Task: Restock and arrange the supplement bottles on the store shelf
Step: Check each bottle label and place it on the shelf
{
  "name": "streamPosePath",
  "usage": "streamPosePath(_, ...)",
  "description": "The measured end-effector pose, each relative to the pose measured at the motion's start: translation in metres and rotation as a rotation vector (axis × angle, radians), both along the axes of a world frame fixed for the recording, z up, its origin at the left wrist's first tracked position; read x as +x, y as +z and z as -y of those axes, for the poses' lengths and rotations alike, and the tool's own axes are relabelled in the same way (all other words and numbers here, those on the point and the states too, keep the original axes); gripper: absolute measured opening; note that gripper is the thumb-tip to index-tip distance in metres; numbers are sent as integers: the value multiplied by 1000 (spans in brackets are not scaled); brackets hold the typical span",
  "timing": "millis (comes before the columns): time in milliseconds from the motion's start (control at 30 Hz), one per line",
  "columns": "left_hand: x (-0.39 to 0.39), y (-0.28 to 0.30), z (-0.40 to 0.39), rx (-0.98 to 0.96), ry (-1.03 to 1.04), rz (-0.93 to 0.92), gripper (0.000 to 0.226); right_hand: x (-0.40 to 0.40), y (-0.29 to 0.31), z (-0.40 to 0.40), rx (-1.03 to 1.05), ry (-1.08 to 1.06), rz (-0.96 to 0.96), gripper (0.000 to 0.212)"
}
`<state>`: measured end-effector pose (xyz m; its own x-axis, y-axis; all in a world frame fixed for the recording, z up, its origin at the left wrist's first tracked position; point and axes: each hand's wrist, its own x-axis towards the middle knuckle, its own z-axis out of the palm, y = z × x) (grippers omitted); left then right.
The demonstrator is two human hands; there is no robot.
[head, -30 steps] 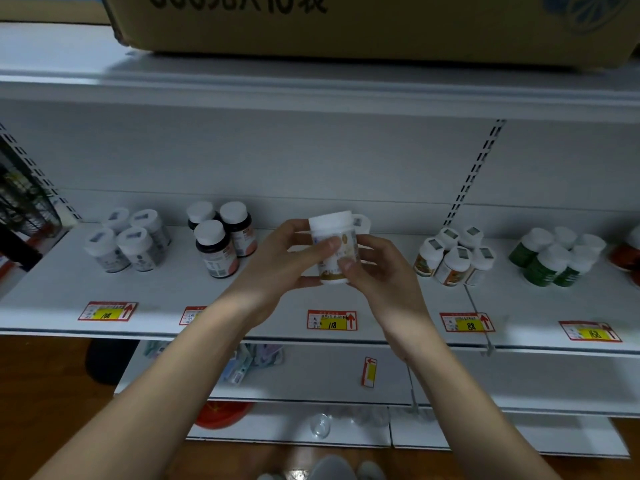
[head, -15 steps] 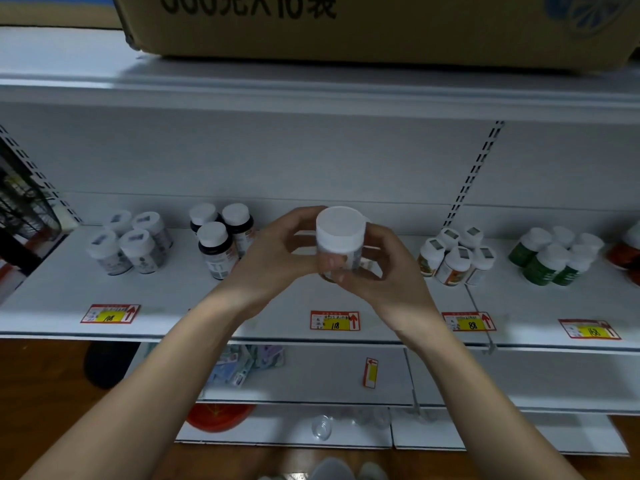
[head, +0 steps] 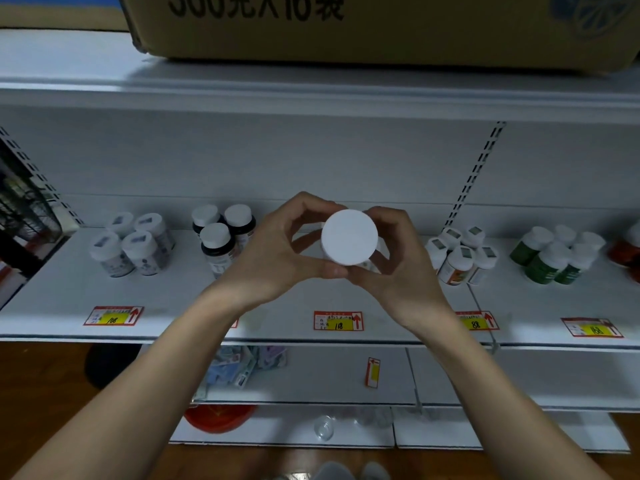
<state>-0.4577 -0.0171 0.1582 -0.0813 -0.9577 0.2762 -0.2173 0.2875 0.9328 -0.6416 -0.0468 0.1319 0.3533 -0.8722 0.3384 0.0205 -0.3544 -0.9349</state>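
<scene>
Both hands hold one white-capped bottle (head: 349,236) in the air above the middle shelf (head: 277,299). The left hand (head: 277,251) and right hand (head: 398,261) curl round it from either side, thumbs meeting beneath it. The bottle is tipped so that its flat cap faces the camera; the cap and fingers hide nearly all of the body and label.

Left of the grip, three dark bottles (head: 221,233) stand on the shelf, the nearest partly hidden behind the left hand. Farther left stand four pale bottles (head: 133,244). Right of the grip stands a cluster of white bottles (head: 462,258), then green bottles (head: 554,258); a red item at the frame edge is cut off.

Below the grip, a price tag (head: 338,321) reads 18; its small print is illegible. Above, a cardboard box (head: 346,26) is cropped by the frame top.
</scene>
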Motion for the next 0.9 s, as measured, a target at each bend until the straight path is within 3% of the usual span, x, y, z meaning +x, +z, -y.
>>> streamPosePath(233, 7, -1, 3, 63, -35, -48, 67, -2, 5, -2, 57, 40, -42, 60)
streamPosePath(433, 11, -7, 4, 197, -38, -77, 64, -8, 7, -1, 113, 104, -148, 64)
streamPosePath(567, 10, -2, 4, 297, -74, -168, 59, -9, 9, 1, 215, 126, -87, 70)
streamPosePath(800, 6, 4, 7, 478, 3, -199, 32, 3, 17, 4, 386, 30, -81, 33)
streamPosePath(900, 5, 9, 10, 603, 0, -168, 41, 8, 23, 4, 421, -27, -121, 37)
